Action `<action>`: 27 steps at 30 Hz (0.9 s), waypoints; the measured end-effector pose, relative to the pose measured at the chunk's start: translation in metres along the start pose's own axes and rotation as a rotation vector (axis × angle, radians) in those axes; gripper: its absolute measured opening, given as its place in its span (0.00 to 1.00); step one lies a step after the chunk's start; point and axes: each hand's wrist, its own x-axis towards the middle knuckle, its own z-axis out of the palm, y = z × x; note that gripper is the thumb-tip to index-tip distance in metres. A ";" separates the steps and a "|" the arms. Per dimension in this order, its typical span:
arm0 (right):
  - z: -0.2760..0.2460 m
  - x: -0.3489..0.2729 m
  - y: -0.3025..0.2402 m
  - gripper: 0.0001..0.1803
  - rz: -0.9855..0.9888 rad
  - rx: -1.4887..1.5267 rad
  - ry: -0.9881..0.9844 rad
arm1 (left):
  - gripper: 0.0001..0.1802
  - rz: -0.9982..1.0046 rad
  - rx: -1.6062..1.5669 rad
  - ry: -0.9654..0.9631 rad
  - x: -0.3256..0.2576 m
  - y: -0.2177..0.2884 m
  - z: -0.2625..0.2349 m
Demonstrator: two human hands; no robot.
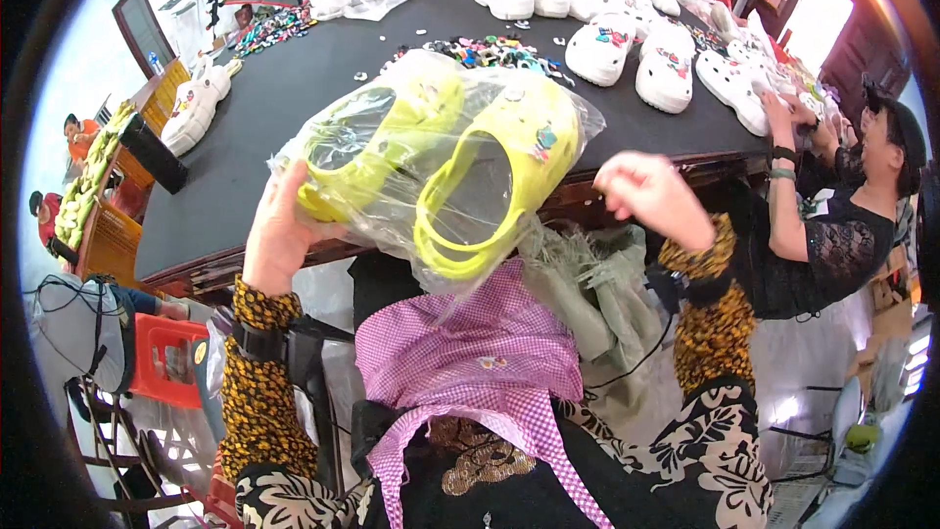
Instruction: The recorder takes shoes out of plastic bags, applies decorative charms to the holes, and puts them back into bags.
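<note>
In front of me, over the table's near edge, a pair of yellow-green clogs (pixel 504 171) with small coloured charms lies inside a clear plastic bag (pixel 392 206). My left hand (pixel 279 225) is closed on the bag's left side, beside the heel strap of the left clog. To the right of the bag, and apart from it, is my right hand (pixel 651 196). Its fingers are curled in, and nothing shows in them.
The dark table (pixel 264 157) carries a pile of small charms (pixel 490 52), white clogs (pixel 664 69) at the right and another white clog (pixel 196 108) at the left. A co-worker (pixel 842 196) handles white clogs close by on my right. A red stool (pixel 166 358) stands lower left.
</note>
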 end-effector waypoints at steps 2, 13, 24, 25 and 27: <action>0.024 -0.007 0.046 0.18 -0.144 -0.300 -0.068 | 0.29 -0.077 -0.049 -0.034 0.003 0.002 -0.007; 0.135 -0.046 0.107 0.14 -0.238 -0.057 -0.382 | 0.28 -0.221 0.029 0.040 -0.001 0.006 -0.002; 0.030 -0.153 0.276 0.13 0.212 -0.495 -0.395 | 0.29 -0.207 0.076 -0.007 -0.006 0.011 0.009; 0.017 -0.174 0.326 0.13 0.212 -0.643 -0.354 | 0.30 -0.221 0.121 -0.012 -0.010 0.016 0.015; 0.005 -0.284 0.456 0.13 0.410 -0.837 -0.321 | 0.29 -0.207 0.179 -0.035 -0.006 0.022 0.039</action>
